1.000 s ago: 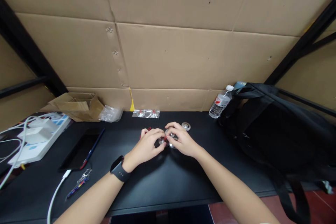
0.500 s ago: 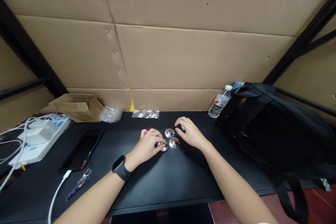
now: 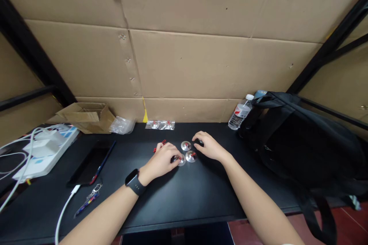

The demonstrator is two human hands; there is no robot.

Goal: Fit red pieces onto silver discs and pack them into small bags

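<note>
On the black desk (image 3: 184, 195), a little behind its middle, lay three small shiny metal discs, each domed with a red spot at its centre. The left disc (image 3: 181, 160) sat half under the left hand (image 3: 162, 157). That hand's fingers were curled and drawn together, their tips touching the disc's left rim; whether they pinched it or only rested on it could not be told. The middle disc (image 3: 191, 156) lay just beside it to the right, bare, and the rear disc (image 3: 186, 146) sat just behind the pair, also untouched.

The right hand (image 3: 209, 148) rested palm down just right of the discs, its fingers bent over something small and dark that they mostly hid, so its grip could not be told either. A red loop (image 3: 159, 146) showed just behind the left hand, and a black smartwatch (image 3: 135, 183) sat on the left wrist.

Along the desk's back edge lay two clear packets (image 3: 160, 124), a crumpled plastic bag (image 3: 122, 124) and an open cardboard box (image 3: 83, 114). Toward the back right corner stood a water bottle (image 3: 240, 112), against a black backpack (image 3: 304, 145) that filled the right side. On the left side lay a dark phone (image 3: 87, 162), a pen (image 3: 102, 159) along its right edge, a power strip (image 3: 43, 151) with chargers and, near the front edge, a keyring (image 3: 87, 198) beside a white cable (image 3: 61, 216).
</note>
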